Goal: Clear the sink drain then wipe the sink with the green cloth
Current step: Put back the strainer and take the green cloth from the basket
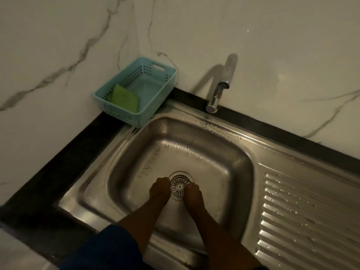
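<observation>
A steel sink (224, 152) fills the middle of the view, wet along its back wall. At its bottom sits a round slotted drain strainer (179, 185). My left hand (159, 190) touches the strainer's left rim and my right hand (192, 193) touches its right rim, fingers curled down onto it. Whether the fingers grip the strainer is hard to tell in the dim light. The green cloth (124, 98) lies folded inside a light blue plastic basket (167, 75) at the back left corner, away from both hands.
A chrome tap (218, 94) stands on the back ledge right of the basket, with water drops below it. A ribbed draining board (311, 211) lies to the right of the basin. Marble walls meet behind, with a black counter edge (58, 172) on the left.
</observation>
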